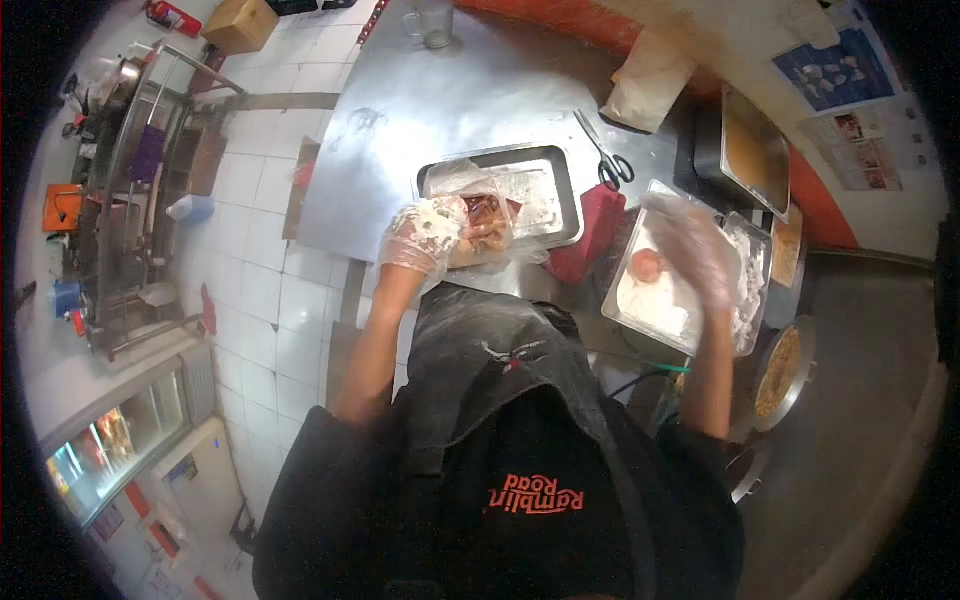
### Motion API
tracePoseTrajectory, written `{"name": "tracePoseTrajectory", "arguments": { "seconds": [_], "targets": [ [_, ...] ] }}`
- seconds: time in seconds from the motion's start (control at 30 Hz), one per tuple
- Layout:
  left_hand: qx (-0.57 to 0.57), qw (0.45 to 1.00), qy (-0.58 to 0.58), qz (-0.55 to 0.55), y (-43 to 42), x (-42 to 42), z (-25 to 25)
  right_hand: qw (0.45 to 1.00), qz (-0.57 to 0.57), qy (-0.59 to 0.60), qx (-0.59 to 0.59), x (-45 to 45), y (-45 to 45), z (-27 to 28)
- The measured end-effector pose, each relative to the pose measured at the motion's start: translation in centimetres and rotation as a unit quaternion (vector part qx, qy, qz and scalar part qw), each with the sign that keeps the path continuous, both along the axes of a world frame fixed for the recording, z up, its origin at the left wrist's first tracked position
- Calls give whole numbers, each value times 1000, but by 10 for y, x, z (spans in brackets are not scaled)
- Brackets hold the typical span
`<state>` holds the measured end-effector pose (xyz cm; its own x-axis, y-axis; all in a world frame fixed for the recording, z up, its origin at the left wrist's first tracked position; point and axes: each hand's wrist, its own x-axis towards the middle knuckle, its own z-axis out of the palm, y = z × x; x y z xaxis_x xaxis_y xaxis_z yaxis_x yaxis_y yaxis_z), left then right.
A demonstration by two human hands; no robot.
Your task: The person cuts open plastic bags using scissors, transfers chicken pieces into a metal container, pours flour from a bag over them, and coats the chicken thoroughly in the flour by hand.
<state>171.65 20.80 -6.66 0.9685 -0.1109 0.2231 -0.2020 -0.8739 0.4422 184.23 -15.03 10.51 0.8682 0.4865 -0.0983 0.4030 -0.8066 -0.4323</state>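
Observation:
My left hand [422, 236], in a clear plastic glove caked with white flour or batter, is closed at the side of a clear plastic bag [508, 232]. Reddish-brown pieces that look like marinated meat [484, 218] show in the bag, which lies over the near edge of a metal tray [545, 190] with white smears. On the right, my right hand [695, 250], also gloved, is smeared by motion above a second tray [625, 318] of white flour. A round pinkish-orange piece [647, 265] lies in that flour, just left of the hand. My right fingers cannot be made out.
Black-handled scissors [605, 155] lie behind the trays, near a red cloth [590, 235]. A deep metal pan [745, 150] stands at the back right. A round pan [783, 375] of crumbly food sits at the right. A glass jug [433, 25] stands at the table's far end.

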Motion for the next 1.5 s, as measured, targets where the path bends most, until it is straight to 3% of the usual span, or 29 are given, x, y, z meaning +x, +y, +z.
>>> {"name": "tracePoseTrajectory", "arguments": {
  "seconds": [0.03,0.1,0.13,0.17,0.2,0.23,0.27,0.3,0.33,0.37,0.43,0.47,0.53,0.57,0.6,0.67,0.77,0.87,0.93,0.97,1.03,1.1,1.2,1.27,1.37,1.4,1.43,1.47,1.5],
  "targets": [
    [1,1000,0,-3,0,2,3,1000,28,6,3,-2,30,-20],
    [234,953,190,5,0,14,34,996,83,19,10,-7,90,-59],
    [283,942,182,23,-2,12,55,983,148,38,106,-10,124,-81],
    [262,963,36,55,9,-7,18,972,169,154,-43,-8,156,-90],
    [240,968,-41,59,28,-28,-16,955,232,180,-42,-10,180,-110],
    [219,967,-119,61,47,-49,-50,958,284,25,13,-14,191,-172],
    [-50,987,-62,138,57,-65,-71,958,278,61,0,-17,203,-174],
    [-313,928,13,202,67,-77,-87,957,271,97,-15,-21,216,-175],
    [-343,914,49,212,73,-84,-95,963,271,-4,6,-24,226,-228],
    [-370,898,84,224,78,-92,-104,966,259,-4,1,-20,230,-227],
    [-182,964,67,180,73,-90,-91,964,227,17,138,-15,238,-208],
    [-96,958,171,210,58,-83,-56,965,222,18,140,-8,235,-196],
    [103,957,193,191,39,-83,-24,921,380,32,-75,5,218,-162],
    [107,955,195,195,48,-87,-53,920,384,34,-70,6,210,-146],
    [-132,960,156,193,63,-92,-106,952,251,176,17,5,204,-129],
    [-359,907,98,199,75,-96,-130,935,66,308,161,2,180,-100],
    [-426,890,53,153,44,-76,-93,921,-43,306,236,-1,111,-48],
    [-317,939,44,125,26,-50,-27,976,-53,122,170,4,27,-20],
    [115,988,95,39,21,-27,23,992,-39,96,67,4,-3,8],
    [118,987,97,39,19,-23,23,990,-45,127,47,6,-10,15],
    [95,987,111,65,19,-19,26,996,-32,-83,-11,-2,13,24],
    [19,991,91,95,21,-28,17,990,73,-109,42,-9,53,-27],
    [-117,984,65,115,18,-31,8,974,195,87,78,-30,150,-98],
    [-216,965,73,131,21,-39,1,938,337,-52,-60,-40,186,-159],
    [-306,934,105,152,39,-50,-16,933,357,-41,-15,-43,208,-207],
    [-5,995,56,84,45,-55,-19,929,368,-28,-12,-43,211,-211],
    [295,955,-7,7,49,-57,-25,925,380,-16,-9,-46,211,-214],
    [292,956,-10,-2,34,-47,-6,928,371,-15,-12,-50,209,-216],
    [240,959,144,48,12,-34,31,940,340,-3,-8,-56,209,-217]
  ]
}}
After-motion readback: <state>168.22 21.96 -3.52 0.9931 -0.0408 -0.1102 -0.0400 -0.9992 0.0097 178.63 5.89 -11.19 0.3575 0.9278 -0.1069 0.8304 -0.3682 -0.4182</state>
